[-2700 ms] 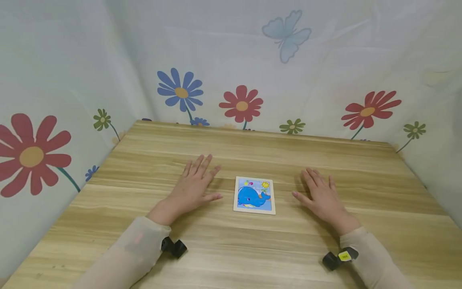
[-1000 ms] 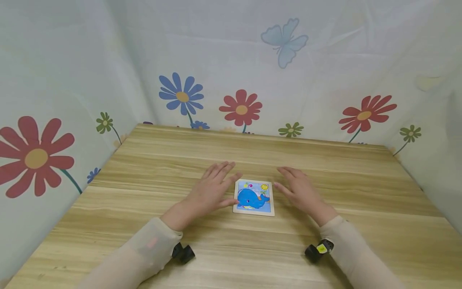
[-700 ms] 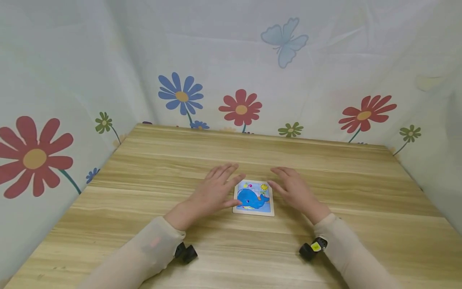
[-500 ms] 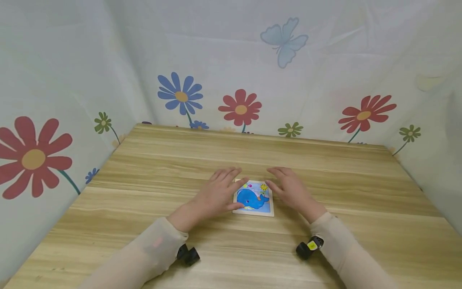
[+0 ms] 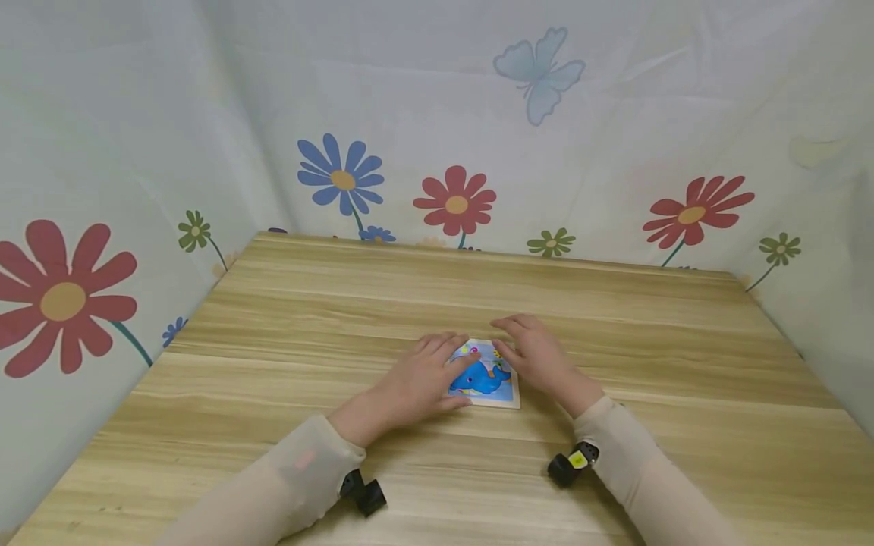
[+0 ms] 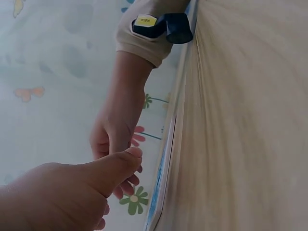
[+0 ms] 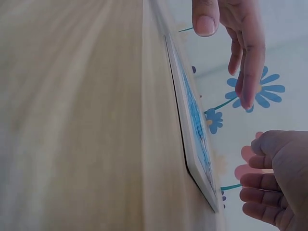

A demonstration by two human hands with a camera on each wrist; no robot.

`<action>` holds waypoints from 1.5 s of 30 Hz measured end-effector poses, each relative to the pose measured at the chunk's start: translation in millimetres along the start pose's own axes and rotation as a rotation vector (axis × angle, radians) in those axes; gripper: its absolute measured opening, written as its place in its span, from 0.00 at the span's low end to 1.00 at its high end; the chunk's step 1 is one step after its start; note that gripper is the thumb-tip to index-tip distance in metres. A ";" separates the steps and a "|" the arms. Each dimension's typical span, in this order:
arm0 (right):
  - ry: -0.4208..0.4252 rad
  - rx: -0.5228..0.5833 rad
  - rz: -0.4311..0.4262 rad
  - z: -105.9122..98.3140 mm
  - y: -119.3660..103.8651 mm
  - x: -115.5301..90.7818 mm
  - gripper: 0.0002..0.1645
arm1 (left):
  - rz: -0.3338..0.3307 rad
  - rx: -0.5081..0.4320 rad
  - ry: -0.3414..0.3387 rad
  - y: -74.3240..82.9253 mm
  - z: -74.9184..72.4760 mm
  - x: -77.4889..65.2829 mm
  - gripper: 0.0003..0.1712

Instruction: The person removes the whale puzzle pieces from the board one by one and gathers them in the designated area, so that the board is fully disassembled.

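A small square jigsaw puzzle [image 5: 488,381] with a blue whale and a pale wooden frame lies flat on the wooden table [image 5: 355,303]. My left hand [image 5: 416,383] hovers over its left side with relaxed fingers, covering the left edge from the head view. At the far right corner is my right hand [image 5: 537,360], its thumb overlapping the corner. The right wrist view shows the puzzle [image 7: 195,130] lying on the table, with the left hand [image 7: 245,43] above it and the right hand [image 7: 284,178] loosely curled beside it. Neither hand holds anything.
A white curtain [image 5: 410,91] printed with flowers and a butterfly hangs behind the table and at both sides. Black wrist cameras are strapped to the left sleeve [image 5: 273,485] and the right sleeve [image 5: 635,470].
Both hands have come inward from either side of the puzzle, the left moving right and over its left part, the right moving left to its far right corner. The puzzle stays in place.
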State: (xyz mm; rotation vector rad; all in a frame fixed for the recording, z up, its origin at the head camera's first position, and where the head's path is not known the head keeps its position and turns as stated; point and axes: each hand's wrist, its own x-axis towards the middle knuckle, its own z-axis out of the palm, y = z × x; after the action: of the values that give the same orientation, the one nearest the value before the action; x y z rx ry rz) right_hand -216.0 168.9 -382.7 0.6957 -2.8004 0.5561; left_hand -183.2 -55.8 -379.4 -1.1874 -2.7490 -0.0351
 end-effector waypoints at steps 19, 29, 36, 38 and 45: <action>-0.036 0.024 -0.056 13.6 -13.5 9.4 0.17 | 0.041 0.000 0.046 10.4 23.0 -9.7 0.33; -0.049 0.047 -0.074 17.9 -15.2 10.6 0.16 | 0.066 -0.010 0.032 13.3 29.0 -9.7 0.32; -0.053 0.047 -0.105 23.2 -17.0 16.8 0.16 | 0.088 -0.016 0.039 13.8 27.4 -8.1 0.28; -0.054 0.048 -0.104 24.5 -17.4 18.5 0.16 | 0.098 -0.012 0.042 13.8 26.7 -7.7 0.28; -0.062 0.041 -0.095 28.3 -18.3 22.7 0.16 | 0.112 0.008 0.025 13.3 24.2 -5.8 0.27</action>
State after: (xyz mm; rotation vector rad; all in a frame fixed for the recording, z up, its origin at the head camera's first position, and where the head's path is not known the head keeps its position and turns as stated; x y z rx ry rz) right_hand -229.8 133.2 -396.4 0.8633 -2.8017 0.5848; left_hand -172.6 -49.0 -404.6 -1.3278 -2.6536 -0.0263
